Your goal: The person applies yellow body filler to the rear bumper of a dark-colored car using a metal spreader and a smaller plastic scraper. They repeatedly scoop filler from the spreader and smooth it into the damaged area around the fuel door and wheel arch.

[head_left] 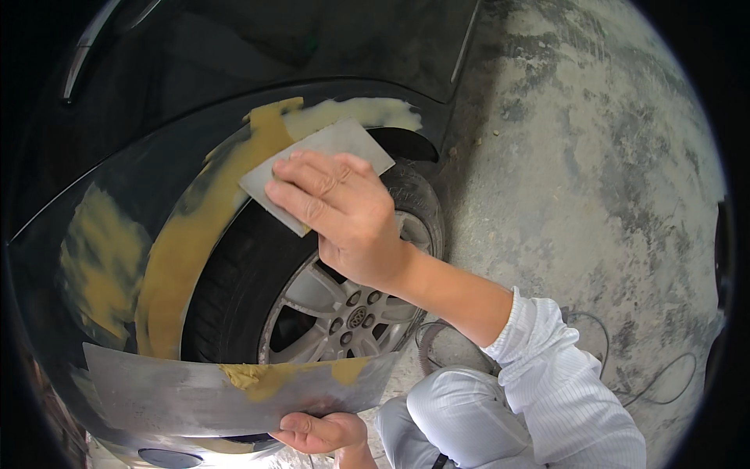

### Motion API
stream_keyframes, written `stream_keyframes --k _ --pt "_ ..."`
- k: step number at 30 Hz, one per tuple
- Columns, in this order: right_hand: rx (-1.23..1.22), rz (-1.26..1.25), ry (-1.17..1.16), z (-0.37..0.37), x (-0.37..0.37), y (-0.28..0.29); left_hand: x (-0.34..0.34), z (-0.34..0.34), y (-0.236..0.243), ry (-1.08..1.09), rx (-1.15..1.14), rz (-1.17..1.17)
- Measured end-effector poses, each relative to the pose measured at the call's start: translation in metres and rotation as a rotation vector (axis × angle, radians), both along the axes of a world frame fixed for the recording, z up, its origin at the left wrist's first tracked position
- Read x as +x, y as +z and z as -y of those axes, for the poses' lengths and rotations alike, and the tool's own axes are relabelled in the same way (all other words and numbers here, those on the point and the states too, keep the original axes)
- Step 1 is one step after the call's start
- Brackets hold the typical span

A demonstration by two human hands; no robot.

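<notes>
My right hand (340, 207) grips a grey, flat putty spreader (351, 141), fingers laid over its face. The spreader's far side lies against the wheel-arch edge of a dark car fender (168, 156), over yellow-brown body filler (183, 262). A paler cream patch of filler (359, 111) runs along the arch just beyond the spreader. Low in the view, my left hand (324, 432) pinches the near edge of a wide grey mixing board (172, 395), thumb on top. A lump of yellow filler (246, 375) sits on the board's far edge, with smears beside it.
Below the arch is a tyre (226, 301) with a silver alloy wheel (320, 293). Another filler patch (101, 266) covers the fender at left. A cable (664, 399) lies on the stained concrete floor (578, 156) at right. My bent knees (453, 406) are close to the wheel.
</notes>
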State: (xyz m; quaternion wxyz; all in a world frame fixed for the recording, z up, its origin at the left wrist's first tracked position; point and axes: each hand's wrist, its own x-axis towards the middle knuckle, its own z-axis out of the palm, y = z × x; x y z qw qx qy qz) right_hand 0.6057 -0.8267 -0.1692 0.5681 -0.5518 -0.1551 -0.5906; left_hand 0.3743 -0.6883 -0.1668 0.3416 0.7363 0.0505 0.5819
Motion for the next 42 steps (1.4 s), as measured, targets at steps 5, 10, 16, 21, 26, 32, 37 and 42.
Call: stream_keyframes --k 5,10,16,21,26,32,37,42 --pt "-0.031 -0.034 0.020 0.010 -0.012 -0.009 -0.007 0.006 0.003 -0.048 0.063 -0.067" --pt "0.052 -0.108 -0.097 0.041 0.017 -0.001 -0.011 0.004 0.004 -0.046 0.098 -0.072" --pt "0.065 -0.073 -0.058 0.037 0.037 0.010 -0.012 0.000 0.001 -0.045 0.082 -0.073" --pt "0.046 -0.068 -0.039 0.025 0.022 -0.004 -0.011 0.001 -0.004 -0.036 0.025 -0.071" --pt "0.038 -0.041 -0.006 0.011 0.008 -0.021 -0.006 0.012 0.002 0.021 0.126 -0.084" --pt "0.055 -0.034 -0.076 0.024 -0.001 -0.027 -0.008 0.029 0.001 0.049 0.109 -0.049" --pt "0.084 -0.058 -0.074 0.037 0.024 0.004 -0.020 0.021 0.000 0.006 0.073 -0.092" --pt "0.078 -0.077 -0.020 0.028 0.029 0.015 -0.022 0.021 -0.004 -0.023 0.091 -0.090"
